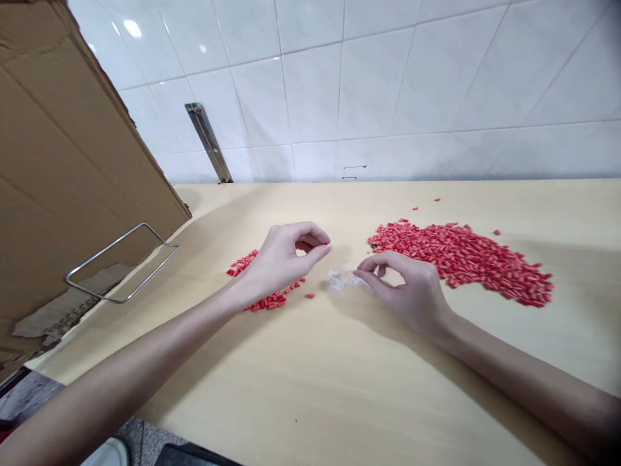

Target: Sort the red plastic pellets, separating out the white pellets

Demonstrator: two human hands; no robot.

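My left hand (286, 255) is closed in a pinch, and a tiny bit of red shows between thumb and forefinger, like the small red pieces around it. Beneath and beside that hand lies a smaller group of short red tube-like pieces (269, 301), partly hidden by the wrist. My right hand (410, 285) also pinches, its fingertips just over a little heap of clear or whitish bits (338, 280). What it holds is too small to make out. Beyond the right hand spreads a large pile of red pieces (478, 255).
A cardboard sheet (72, 142) stands at the left, with a bent wire frame (121, 262) before it. A metal strip (208, 142) leans on the tiled wall (388, 77). Stray red pieces lie on the pale tabletop (315, 369). A dark object (189, 455) shows below its front edge.
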